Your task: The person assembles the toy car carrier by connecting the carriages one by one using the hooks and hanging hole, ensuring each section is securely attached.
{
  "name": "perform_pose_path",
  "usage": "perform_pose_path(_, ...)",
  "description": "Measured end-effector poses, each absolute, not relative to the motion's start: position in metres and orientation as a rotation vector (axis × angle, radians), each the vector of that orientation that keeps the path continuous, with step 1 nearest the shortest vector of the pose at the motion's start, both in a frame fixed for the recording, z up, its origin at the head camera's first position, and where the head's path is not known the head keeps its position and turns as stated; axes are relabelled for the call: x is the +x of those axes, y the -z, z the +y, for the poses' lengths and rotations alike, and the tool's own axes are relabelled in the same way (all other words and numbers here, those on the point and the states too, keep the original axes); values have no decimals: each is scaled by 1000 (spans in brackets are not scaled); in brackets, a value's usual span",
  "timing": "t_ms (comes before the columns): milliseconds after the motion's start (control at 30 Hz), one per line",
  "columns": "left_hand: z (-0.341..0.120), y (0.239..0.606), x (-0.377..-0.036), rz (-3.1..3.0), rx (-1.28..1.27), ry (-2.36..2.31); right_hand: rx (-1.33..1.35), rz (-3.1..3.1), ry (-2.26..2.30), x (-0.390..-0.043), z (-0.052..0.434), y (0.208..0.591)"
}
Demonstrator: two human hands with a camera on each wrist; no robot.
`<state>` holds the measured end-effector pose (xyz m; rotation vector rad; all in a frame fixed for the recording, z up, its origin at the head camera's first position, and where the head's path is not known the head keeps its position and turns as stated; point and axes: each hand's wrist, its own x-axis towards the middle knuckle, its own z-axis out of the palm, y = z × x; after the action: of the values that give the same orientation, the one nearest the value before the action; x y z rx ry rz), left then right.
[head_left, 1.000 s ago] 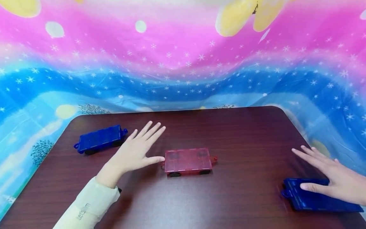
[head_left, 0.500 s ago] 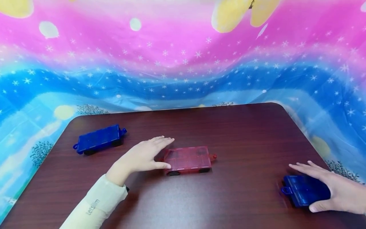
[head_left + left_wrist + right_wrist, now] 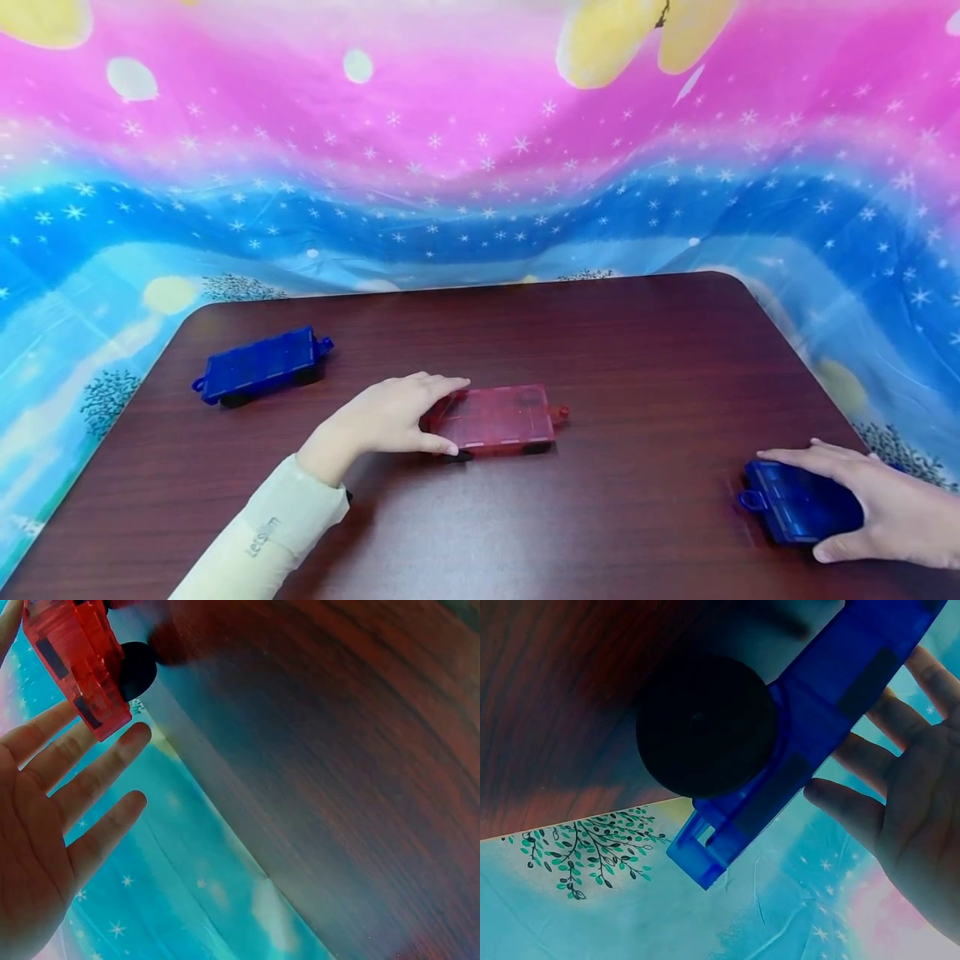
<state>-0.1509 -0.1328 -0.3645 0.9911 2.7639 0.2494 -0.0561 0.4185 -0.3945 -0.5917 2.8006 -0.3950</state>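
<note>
In the head view, my left hand (image 3: pixel 393 414) spans the left end of a translucent red toy wagon (image 3: pixel 502 419), thumb along the near side and fingers at the far edge. The left wrist view shows the red wagon (image 3: pixel 79 656) from below, between thumb and fingers; the outer fingers (image 3: pixel 109 829) are straight. On the right, my right hand (image 3: pixel 888 508) holds a blue toy wagon (image 3: pixel 795 500) across its width. Its fingers (image 3: pixel 877 757) meet the edge of the blue wagon (image 3: pixel 817 712) in the right wrist view. How firm either hold is cannot be told.
A second blue toy wagon (image 3: pixel 262 367) stands at the table's back left, with a loop at one end and a hook at the other. The brown table (image 3: pixel 600 350) has rounded back corners. A printed snowflake cloth (image 3: pixel 480 192) hangs behind and beside it.
My left hand has come down and right from above the table onto the red wagon. The right hand has lowered and spread around the blue wagon. The wagons have not visibly moved.
</note>
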Motion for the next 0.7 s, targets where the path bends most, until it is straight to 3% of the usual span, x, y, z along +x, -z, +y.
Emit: perform_pose_path(700,-131,364,-153,2736,974,-278,-547,2733,222,-69,407,379)
